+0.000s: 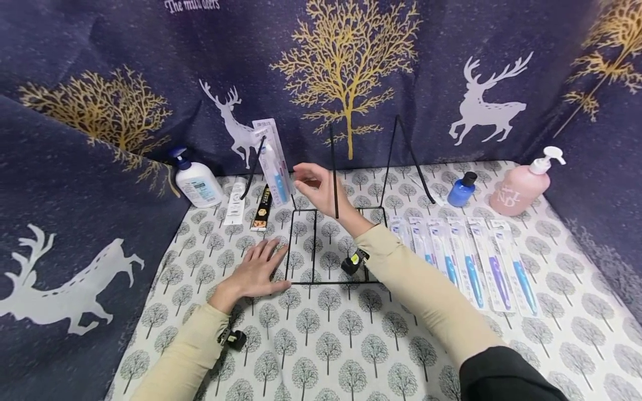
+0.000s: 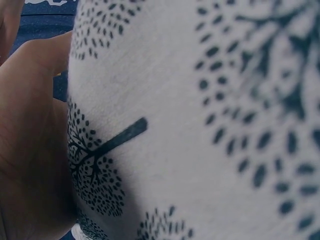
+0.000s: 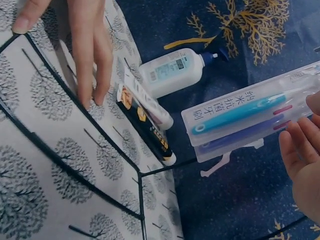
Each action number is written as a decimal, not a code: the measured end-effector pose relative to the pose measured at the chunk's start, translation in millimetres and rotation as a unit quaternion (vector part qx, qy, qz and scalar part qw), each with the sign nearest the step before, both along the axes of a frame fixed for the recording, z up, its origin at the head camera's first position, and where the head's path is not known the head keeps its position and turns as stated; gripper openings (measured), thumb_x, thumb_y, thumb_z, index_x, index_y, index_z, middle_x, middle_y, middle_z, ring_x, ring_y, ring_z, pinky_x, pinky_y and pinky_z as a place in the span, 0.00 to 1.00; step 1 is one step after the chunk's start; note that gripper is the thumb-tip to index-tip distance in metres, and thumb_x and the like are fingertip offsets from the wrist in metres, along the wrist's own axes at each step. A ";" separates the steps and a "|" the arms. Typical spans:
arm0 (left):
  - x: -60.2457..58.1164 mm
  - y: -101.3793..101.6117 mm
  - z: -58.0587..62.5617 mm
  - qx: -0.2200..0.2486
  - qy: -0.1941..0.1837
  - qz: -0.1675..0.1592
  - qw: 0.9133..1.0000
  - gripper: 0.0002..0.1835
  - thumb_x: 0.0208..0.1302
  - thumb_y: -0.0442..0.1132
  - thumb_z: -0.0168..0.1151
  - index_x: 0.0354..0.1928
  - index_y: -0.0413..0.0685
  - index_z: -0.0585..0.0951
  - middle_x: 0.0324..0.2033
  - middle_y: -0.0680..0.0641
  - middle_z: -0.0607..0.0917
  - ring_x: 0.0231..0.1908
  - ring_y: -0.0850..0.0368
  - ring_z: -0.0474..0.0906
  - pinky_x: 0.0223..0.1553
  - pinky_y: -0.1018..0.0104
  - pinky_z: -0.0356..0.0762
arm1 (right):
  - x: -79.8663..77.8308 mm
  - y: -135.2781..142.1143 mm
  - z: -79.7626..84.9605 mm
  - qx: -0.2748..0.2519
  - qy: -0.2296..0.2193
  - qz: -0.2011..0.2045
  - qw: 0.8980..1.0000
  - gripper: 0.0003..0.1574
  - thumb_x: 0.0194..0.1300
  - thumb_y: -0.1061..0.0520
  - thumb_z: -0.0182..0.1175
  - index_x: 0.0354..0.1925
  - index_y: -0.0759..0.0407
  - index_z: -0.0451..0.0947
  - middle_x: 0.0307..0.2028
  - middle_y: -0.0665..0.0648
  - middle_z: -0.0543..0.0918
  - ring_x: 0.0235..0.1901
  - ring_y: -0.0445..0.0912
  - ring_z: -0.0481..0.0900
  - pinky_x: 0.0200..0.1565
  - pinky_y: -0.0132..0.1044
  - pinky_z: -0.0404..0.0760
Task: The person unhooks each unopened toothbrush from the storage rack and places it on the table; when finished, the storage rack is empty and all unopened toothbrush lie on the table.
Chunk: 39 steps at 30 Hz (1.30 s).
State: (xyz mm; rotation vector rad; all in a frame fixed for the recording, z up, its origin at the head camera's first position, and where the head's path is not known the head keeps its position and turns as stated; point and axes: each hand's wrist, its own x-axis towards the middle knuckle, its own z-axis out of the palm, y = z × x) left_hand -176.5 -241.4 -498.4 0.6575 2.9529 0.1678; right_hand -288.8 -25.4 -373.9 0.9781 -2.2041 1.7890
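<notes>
Two packaged toothbrushes [image 1: 275, 167] hang one behind the other on a left hook of a black wire rack [image 1: 337, 283]. In the right wrist view, the front packaged toothbrush [image 3: 235, 112] is light blue, with a purple one behind it. Close to the right side of the packs is my right hand [image 1: 323, 189], its fingers loosely bent with a gap between thumb and fingers. My left hand [image 1: 256, 271] lies spread on the tablecloth at the rack's left base wire, thumb tip right at the wire. The left wrist view shows mostly cloth.
At the left stand a white pump bottle [image 1: 199, 184], a white tube [image 1: 236, 201] and a black tube [image 1: 262, 209]. Several packaged toothbrushes [image 1: 494, 267] lie in a row at the right. Behind them are a blue bottle [image 1: 460, 192] and a pink pump bottle [image 1: 519, 189].
</notes>
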 end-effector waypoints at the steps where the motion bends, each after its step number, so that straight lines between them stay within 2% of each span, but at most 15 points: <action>1: 0.0 0.2 0.0 -0.001 0.001 0.000 1.000 0.49 0.54 0.71 0.48 0.71 0.52 0.50 0.71 0.42 0.47 0.68 0.36 0.44 0.64 0.36 0.44 | 0.7 -1.6 2.7 -0.009 0.001 0.002 1.000 0.20 0.61 0.64 0.58 0.52 0.66 0.72 0.44 0.66 0.81 0.44 0.52 0.80 0.47 0.33 0.79; 7: -0.2 2.5 1.1 -0.003 -0.001 -0.004 1.000 0.48 0.54 0.71 0.48 0.71 0.53 0.51 0.71 0.42 0.47 0.68 0.36 0.44 0.65 0.37 0.44 | -1.3 -11.1 7.3 -0.032 0.016 -0.002 0.999 0.21 0.58 0.68 0.59 0.51 0.73 0.71 0.43 0.71 0.80 0.42 0.57 0.79 0.45 0.42 0.80; 11: -1.8 3.4 0.9 -0.008 -0.005 -0.003 1.000 0.48 0.54 0.72 0.47 0.71 0.54 0.50 0.71 0.42 0.47 0.68 0.37 0.43 0.65 0.37 0.43 | -6.9 -17.5 2.3 -0.036 0.010 -0.003 0.999 0.23 0.57 0.68 0.60 0.51 0.72 0.71 0.42 0.69 0.81 0.40 0.57 0.80 0.43 0.45 0.81; 17: -5.9 3.6 -0.1 -0.003 -0.004 -0.005 1.000 0.48 0.54 0.72 0.46 0.71 0.54 0.51 0.71 0.42 0.46 0.68 0.36 0.43 0.65 0.37 0.44 | -29.8 -30.4 -19.8 -0.016 -0.003 -0.017 1.000 0.23 0.58 0.60 0.62 0.53 0.60 0.73 0.44 0.59 0.82 0.41 0.48 0.80 0.43 0.34 0.80; 20: -7.3 1.6 -1.2 -0.001 -0.001 -0.006 1.000 0.48 0.53 0.72 0.46 0.71 0.54 0.51 0.71 0.42 0.46 0.68 0.36 0.43 0.65 0.36 0.43 | -32.1 -36.4 -20.2 -0.011 -0.005 -0.023 1.000 0.22 0.58 0.57 0.62 0.52 0.57 0.73 0.42 0.55 0.83 0.40 0.43 0.80 0.42 0.29 0.80; 25: -5.8 -0.7 -0.6 -0.003 -0.006 -0.005 1.000 0.48 0.54 0.72 0.46 0.71 0.54 0.51 0.71 0.42 0.45 0.68 0.37 0.42 0.64 0.36 0.43 | -31.1 -43.7 -20.1 0.000 -0.005 -0.030 1.000 0.21 0.59 0.56 0.62 0.52 0.54 0.74 0.39 0.52 0.82 0.39 0.40 0.80 0.41 0.28 0.80; 29: -3.3 -1.7 0.7 -0.007 -0.007 -0.002 1.000 0.48 0.54 0.72 0.46 0.71 0.54 0.51 0.71 0.43 0.45 0.68 0.37 0.43 0.65 0.36 0.44 | -29.8 -48.1 -22.0 0.005 -0.012 -0.038 0.999 0.23 0.59 0.55 0.62 0.53 0.53 0.73 0.41 0.51 0.82 0.41 0.39 0.79 0.43 0.28 0.79; 35: -1.8 -2.7 0.0 -0.015 -0.005 0.001 1.000 0.48 0.54 0.73 0.45 0.71 0.54 0.51 0.71 0.43 0.46 0.68 0.37 0.43 0.65 0.37 0.44 | -26.8 -50.6 -24.4 0.030 0.000 -0.052 0.998 0.26 0.59 0.54 0.62 0.56 0.54 0.70 0.43 0.53 0.82 0.41 0.40 0.79 0.43 0.37 0.81; 39: -2.6 -2.8 -2.2 -0.022 -0.010 0.007 1.000 0.49 0.53 0.74 0.44 0.71 0.55 0.50 0.71 0.44 0.45 0.69 0.38 0.41 0.65 0.38 0.43 | -24.5 -50.8 -26.5 0.049 0.006 -0.057 0.997 0.24 0.60 0.53 0.60 0.55 0.56 0.72 0.41 0.53 0.83 0.39 0.40 0.79 0.40 0.32 0.80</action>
